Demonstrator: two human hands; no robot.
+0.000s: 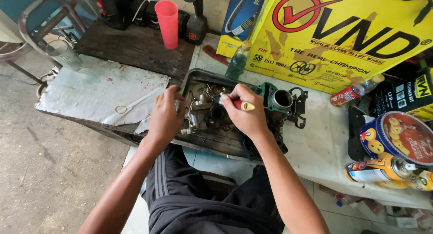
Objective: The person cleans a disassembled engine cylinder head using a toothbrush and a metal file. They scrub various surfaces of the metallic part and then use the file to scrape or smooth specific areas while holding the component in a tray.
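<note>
Mid-frame, our right hand (247, 114) closes its fingers (234, 95) around a red-and-yellow-handled screwdriver (240, 105), tip down into the grimy metal engine part (205, 111). Our left hand (165, 116) grips that part's left edge, fingers curled. Both sit in a dark metal tray (225, 143) on a white-covered bench (315, 148). Pink cup (167, 24) upper left; yellow cardboard box (343, 35) upper right; concrete floor (49, 171) lower left.
</note>
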